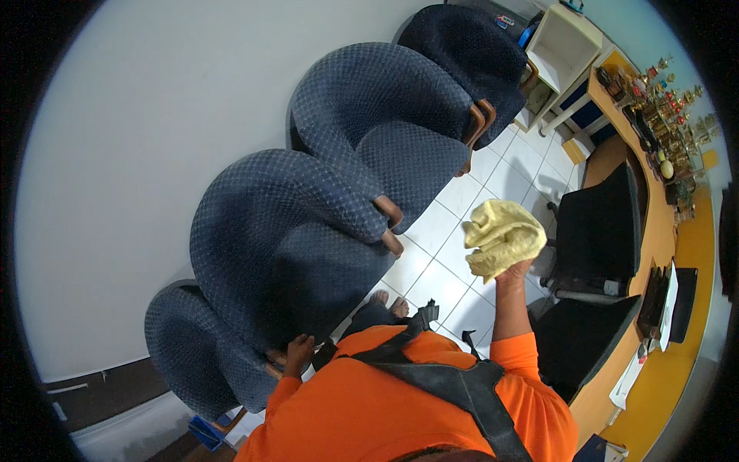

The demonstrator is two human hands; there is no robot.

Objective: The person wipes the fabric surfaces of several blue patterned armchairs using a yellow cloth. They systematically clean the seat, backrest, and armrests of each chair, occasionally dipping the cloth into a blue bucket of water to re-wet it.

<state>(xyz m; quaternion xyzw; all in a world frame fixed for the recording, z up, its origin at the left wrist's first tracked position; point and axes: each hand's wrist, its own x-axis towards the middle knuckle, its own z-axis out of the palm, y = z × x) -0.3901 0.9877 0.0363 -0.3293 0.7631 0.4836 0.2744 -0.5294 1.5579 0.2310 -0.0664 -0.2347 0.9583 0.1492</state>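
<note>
A crumpled yellow cloth [504, 237] is bunched in my right hand [514, 271], held up in front of me above the tiled floor. My fingers are closed on it, partly hidden by its folds. My left hand [299, 356] is low at my left side, fingers curled, right beside the wooden armrest [274, 363] of a dark blue patterned chair. What those fingers hold, if anything, is hidden. The nearest large chair [300, 246] stands just ahead of this hand, with its seat facing the floor aisle.
Further blue armchairs [412, 146] line the white wall [154, 154] on my left. To the right, black office chairs [596, 227] stand against a wooden desk [658, 231] bearing trophies [677, 115] and papers. A white open shelf [566, 46] stands at the far end. White floor tiles [439, 231] run between.
</note>
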